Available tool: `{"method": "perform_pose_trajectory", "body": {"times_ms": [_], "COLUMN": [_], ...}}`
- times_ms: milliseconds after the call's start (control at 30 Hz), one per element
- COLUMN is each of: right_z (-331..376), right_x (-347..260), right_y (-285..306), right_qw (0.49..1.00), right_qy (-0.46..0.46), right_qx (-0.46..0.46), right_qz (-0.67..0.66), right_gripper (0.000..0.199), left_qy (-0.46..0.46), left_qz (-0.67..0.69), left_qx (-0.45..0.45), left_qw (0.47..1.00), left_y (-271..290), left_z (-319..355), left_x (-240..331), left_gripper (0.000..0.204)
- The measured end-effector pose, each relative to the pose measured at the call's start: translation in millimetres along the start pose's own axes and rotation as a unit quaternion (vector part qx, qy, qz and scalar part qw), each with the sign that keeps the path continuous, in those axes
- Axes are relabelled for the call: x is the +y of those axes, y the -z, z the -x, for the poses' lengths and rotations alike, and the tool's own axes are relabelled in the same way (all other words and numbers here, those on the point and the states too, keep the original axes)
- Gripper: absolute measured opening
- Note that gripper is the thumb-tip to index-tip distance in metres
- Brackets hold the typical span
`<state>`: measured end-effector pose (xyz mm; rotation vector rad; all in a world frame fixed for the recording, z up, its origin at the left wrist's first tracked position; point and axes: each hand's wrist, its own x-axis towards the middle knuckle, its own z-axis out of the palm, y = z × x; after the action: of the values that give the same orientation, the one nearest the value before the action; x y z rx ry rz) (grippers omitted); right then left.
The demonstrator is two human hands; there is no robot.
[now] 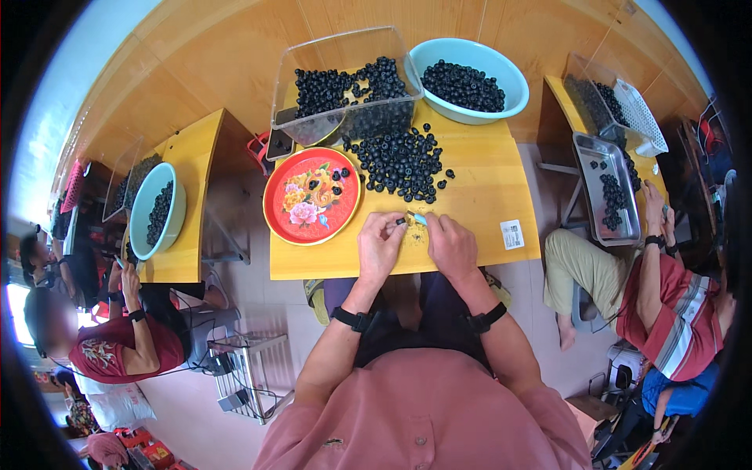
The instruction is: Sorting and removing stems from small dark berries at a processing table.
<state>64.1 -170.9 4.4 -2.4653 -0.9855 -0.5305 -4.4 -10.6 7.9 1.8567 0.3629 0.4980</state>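
Observation:
My left hand (379, 244) is closed, pinching a small black ring-like part (401, 222) over the near edge of the yellow table (486, 184). Between the fingers of my right hand (453, 244) is a small tool with a light blue handle (420, 219), its tip close to the black part. Fine shavings (413, 238) lie on the wood beneath both hands. Just beyond them spreads a loose pile of black parts (399, 162). To the left, a red flowered round tray (276, 205) holds a few of the same parts.
A clear plastic bin (286, 70) and a light blue basin (513, 78), both with many black parts, stand at the back. A white label (511, 235) lies at the right. People work at side tables, near a blue basin (176, 205) and a metal tray (583, 168).

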Motion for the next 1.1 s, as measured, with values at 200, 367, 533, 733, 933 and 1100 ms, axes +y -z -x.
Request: {"method": "perform_pose_trajectory", "body": {"times_ms": [200, 367, 533, 733, 933, 1100], "right_z": [-0.7, 0.6, 0.0, -1.4, -1.1, 0.4], "right_x": [-1.7, 0.9, 0.8, -0.6, 1.0, 1.0], "right_y": [0.5, -1.6, -1.1, -1.7, -3.7, -2.6], "right_qw": [1.0, 1.0, 1.0, 1.0, 1.0, 1.0], "right_qy": [-0.002, -0.009, -0.002, -0.006, -0.008, -0.014], "right_qx": [0.01, 0.008, 0.02, 0.027, 0.02, 0.025], "right_qz": [-0.003, 0.005, 0.007, 0.005, 0.001, 0.0], "right_gripper": [0.02, 0.019, 0.018, 0.019, 0.018, 0.017], "left_qy": [-0.068, -0.145, -0.147, -0.228, -0.168, -0.129], "left_qz": [0.025, -0.079, -0.214, -0.325, -0.374, -0.262], "left_qx": [0.014, 0.1, 0.144, 0.029, -0.006, 0.013], "left_qw": [0.997, 0.981, 0.955, 0.918, 0.912, 0.956], "left_y": [0.4, 31.5, 58.6, 23.6, 8.6, 15.3], "left_z": [-1.7, -22.9, -60.6, -70.2, -82.2, -69.4], "left_x": [-9.9, -3.9, 1.5, 8.8, 2.9, 11.9], "left_gripper": [0.015, 0.017, 0.027, 0.031, 0.03, 0.025]}}
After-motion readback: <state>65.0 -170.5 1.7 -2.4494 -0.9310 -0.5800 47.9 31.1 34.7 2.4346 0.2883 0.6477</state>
